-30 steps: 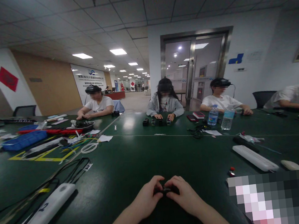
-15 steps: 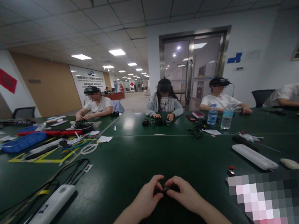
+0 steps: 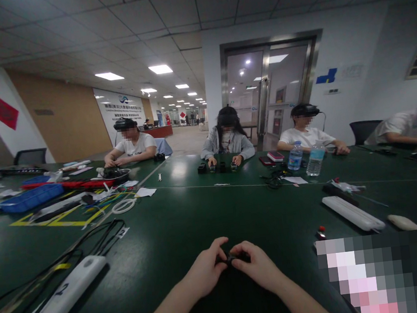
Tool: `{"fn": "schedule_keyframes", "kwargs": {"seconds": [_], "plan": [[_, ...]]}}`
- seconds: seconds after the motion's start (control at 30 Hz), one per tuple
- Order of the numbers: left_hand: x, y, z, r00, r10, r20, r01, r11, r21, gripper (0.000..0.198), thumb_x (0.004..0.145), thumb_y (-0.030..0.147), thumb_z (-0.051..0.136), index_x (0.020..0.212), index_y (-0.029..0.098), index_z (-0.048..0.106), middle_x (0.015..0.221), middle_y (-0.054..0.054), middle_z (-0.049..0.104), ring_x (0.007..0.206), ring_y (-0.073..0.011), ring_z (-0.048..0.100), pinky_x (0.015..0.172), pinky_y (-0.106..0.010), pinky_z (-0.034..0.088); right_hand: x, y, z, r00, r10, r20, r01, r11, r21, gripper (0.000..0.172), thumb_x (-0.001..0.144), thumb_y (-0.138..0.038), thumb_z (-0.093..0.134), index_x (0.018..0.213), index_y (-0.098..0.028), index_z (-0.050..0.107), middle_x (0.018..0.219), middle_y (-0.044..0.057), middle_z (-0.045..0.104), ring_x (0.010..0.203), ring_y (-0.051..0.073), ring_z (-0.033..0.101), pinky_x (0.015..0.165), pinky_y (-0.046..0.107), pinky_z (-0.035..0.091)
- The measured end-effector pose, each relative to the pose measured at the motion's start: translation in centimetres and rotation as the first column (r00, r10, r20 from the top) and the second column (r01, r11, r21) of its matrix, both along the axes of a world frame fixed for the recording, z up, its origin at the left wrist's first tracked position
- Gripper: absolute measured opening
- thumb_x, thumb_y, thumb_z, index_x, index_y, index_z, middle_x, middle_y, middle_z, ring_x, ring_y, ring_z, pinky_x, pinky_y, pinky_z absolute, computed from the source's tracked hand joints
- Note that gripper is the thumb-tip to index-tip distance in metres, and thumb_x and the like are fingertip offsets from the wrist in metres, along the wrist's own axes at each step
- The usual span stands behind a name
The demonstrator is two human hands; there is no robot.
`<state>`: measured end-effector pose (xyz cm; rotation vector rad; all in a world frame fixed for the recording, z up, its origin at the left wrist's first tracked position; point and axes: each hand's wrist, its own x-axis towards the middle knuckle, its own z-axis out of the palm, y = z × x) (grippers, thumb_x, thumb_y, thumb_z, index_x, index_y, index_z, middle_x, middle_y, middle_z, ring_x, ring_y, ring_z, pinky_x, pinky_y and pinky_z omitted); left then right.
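Low in the middle of the head view, my left hand (image 3: 207, 271) and my right hand (image 3: 258, 267) meet over the dark green table (image 3: 159, 252). Between their fingertips is a small dark object (image 3: 229, 258). Both hands have thumb and fingers pressed on it, the left from its left side, the right from its right side. Its shape is too small and dark to make out, and the fingers cover its ends.
A white power strip (image 3: 64, 298) with cables lies left; another white strip (image 3: 352, 213) lies right, near a small red-topped item (image 3: 321, 232). Farther off are a blue tray (image 3: 31, 198), two bottles (image 3: 315, 158) and several seated people across the table.
The view has shifted slightly. My left index finger has lifted a little off the small dark object; both hands otherwise keep about the same place.
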<state>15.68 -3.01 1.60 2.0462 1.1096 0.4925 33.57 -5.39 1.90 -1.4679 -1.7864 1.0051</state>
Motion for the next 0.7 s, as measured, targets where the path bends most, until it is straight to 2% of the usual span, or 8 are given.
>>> {"fn": "schedule_keyframes", "kwargs": {"seconds": [0.27, 0.47, 0.6, 0.7], "plan": [[-0.1, 0.2, -0.3, 1.0, -0.003, -0.008, 0.003, 1.0, 0.016, 0.061, 0.075, 0.016, 0.047, 0.129, 0.029, 0.021, 0.092, 0.003, 0.056, 0.085, -0.0128, 0.052, 0.081, -0.028, 0.039, -0.2, -0.4, 0.5, 0.999, -0.015, 0.034, 0.015, 1.0, -0.009, 0.015, 0.071, -0.028, 0.056, 0.085, -0.025, 0.061, 0.094, 0.0, 0.056, 0.09, 0.019, 0.053, 0.075, 0.032, 0.043], [0.1, 0.1, -0.3, 1.0, 0.02, -0.024, -0.019, 1.0, 0.006, 0.062, 0.075, 0.016, 0.047, 0.13, 0.027, 0.02, 0.089, 0.003, 0.057, 0.085, -0.0125, 0.053, 0.08, -0.027, 0.039, -0.6, -0.4, 0.8, 0.998, -0.059, -0.021, 0.058, 0.998, -0.018, 0.013, 0.073, -0.03, 0.053, 0.083, -0.025, 0.059, 0.091, 0.001, 0.057, 0.086, 0.019, 0.054, 0.073, 0.031, 0.043], [0.2, 0.2, -0.5, 1.0, 0.029, -0.012, -0.028, 0.999, 0.024, 0.06, 0.073, 0.016, 0.048, 0.128, 0.025, 0.024, 0.088, 0.003, 0.058, 0.084, -0.0126, 0.052, 0.081, -0.027, 0.038, -0.2, 0.2, 0.1, 0.956, -0.136, -0.261, 0.137, 0.99, -0.015, 0.015, 0.074, -0.032, 0.052, 0.085, -0.023, 0.056, 0.085, 0.001, 0.061, 0.083, 0.019, 0.056, 0.073, 0.032, 0.043], [0.2, 0.2, -0.9, 0.999, 0.035, 0.004, -0.035, 0.998, 0.043, 0.055, 0.073, 0.016, 0.048, 0.124, 0.025, 0.029, 0.089, 0.003, 0.058, 0.082, -0.012, 0.052, 0.082, -0.028, 0.037, 0.9, 1.1, -0.8, 0.841, -0.216, -0.496, 0.219, 0.974, -0.053, 0.024, 0.072, -0.036, 0.056, 0.09, -0.021, 0.057, 0.09, 0.004, 0.063, 0.088, 0.02, 0.056, 0.078, 0.033, 0.042]]}}
